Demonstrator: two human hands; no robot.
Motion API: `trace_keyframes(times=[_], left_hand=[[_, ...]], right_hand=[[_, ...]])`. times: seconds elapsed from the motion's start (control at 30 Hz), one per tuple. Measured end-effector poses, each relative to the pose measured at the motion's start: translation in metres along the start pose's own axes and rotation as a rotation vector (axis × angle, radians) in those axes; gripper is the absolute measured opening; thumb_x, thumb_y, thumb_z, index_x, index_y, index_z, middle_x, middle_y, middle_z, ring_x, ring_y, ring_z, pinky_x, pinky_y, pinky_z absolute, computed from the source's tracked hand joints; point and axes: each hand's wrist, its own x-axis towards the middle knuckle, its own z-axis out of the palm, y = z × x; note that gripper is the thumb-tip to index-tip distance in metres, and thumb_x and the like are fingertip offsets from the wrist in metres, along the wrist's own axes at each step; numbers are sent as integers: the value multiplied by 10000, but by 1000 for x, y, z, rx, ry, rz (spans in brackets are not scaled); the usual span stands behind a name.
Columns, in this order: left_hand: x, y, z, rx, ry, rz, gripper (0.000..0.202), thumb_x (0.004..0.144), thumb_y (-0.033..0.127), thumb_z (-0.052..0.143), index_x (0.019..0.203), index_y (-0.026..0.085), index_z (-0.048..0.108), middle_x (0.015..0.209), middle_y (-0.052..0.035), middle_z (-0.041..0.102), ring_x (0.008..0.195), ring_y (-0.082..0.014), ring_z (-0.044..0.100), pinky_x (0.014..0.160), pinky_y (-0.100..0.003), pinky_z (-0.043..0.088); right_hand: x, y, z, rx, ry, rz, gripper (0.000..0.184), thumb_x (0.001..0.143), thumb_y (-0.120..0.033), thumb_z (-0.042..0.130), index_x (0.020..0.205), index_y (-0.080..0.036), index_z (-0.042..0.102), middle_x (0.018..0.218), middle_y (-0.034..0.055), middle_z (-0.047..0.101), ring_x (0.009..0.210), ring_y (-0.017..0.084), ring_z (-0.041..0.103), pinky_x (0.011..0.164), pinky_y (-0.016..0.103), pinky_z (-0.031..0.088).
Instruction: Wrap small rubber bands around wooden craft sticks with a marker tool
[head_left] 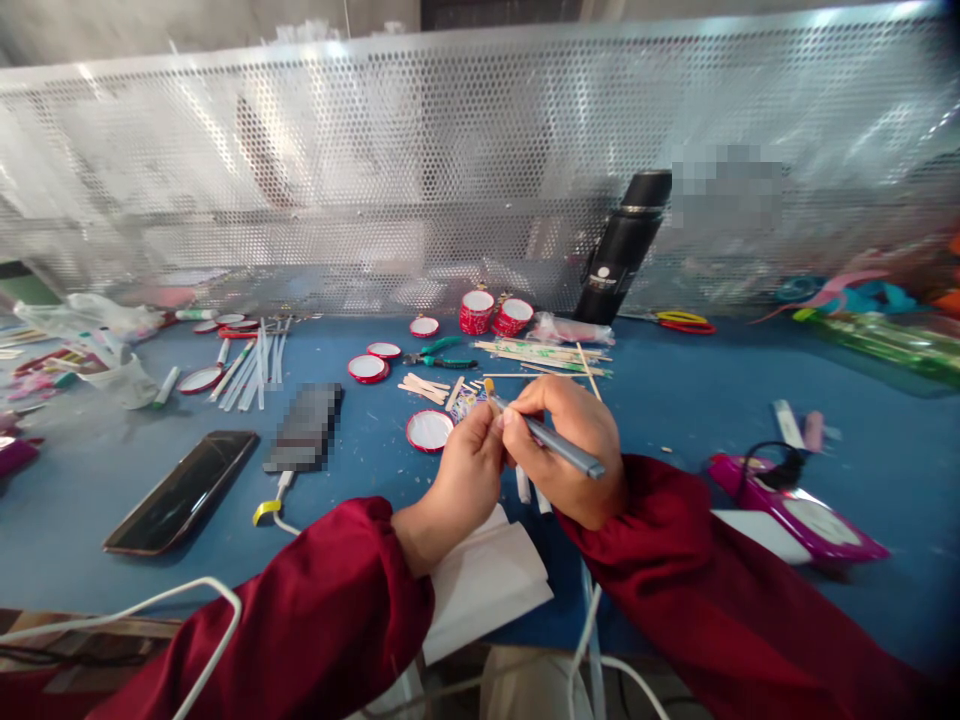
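Pinching a small yellow-tipped piece [490, 386] in the left hand [469, 450], thumb against curled fingers; most of the piece is hidden, so can't tell its full shape. Right hand [574, 430] is closed in a writing grip round a grey pen [566, 447], its back end angled down toward the wearer. Hands meet fingertip to fingertip above the blue table [660, 400], piece sticking up between them. Pen tip is covered by fingers; contact with the piece can't be confirmed.

Looks like fine pen work on the piece. To do it well: brace right fingertips on the left thumb so both hands sway together, pinch close to the working spot, use light short strokes, turn the piece rather than the wrist. Likely trouble: the piece twisting in the pinch, or a fingertip smearing a fresh mark.

Nearby: red-rimmed white disc [430, 431] just past the left hand, flat wooden sticks [424, 387] and coloured bits [469, 403] beyond, green-handled pliers [441, 358] further back. White paper [491, 580] lies below the hands, partly behind the left forearm; would suit catching drips.
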Motion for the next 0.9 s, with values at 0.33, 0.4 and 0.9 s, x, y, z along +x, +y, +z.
trace_keyframes(times=[0.33, 0.4, 0.9], left_hand=[[-1, 0, 1, -7, -12, 14, 466, 851, 599, 672, 734, 188, 485, 665, 35, 443, 607, -96, 369, 553, -236, 321], [0, 0, 1, -2, -21, 24, 468, 860, 595, 664, 724, 187, 478, 668, 33, 447, 616, -96, 375, 557, -233, 324], [2, -8, -3, -23, -24, 10, 447, 869, 555, 681, 718, 182, 487, 688, 24, 467, 649, -99, 409, 593, -225, 377]], right_hand=[[-1, 1, 0, -1, 6, -4, 134, 866, -193, 607, 779, -237, 515, 697, 5, 597, 674, 177, 582, 639, 323, 467], [0, 1, 0, -6, 14, 2, 126, 867, -197, 608, 786, -236, 519, 702, 9, 601, 682, 182, 588, 644, 326, 469], [0, 0, 0, 7, 12, -3, 127, 857, -185, 604, 774, -236, 522, 697, 3, 599, 668, 174, 583, 637, 316, 468]])
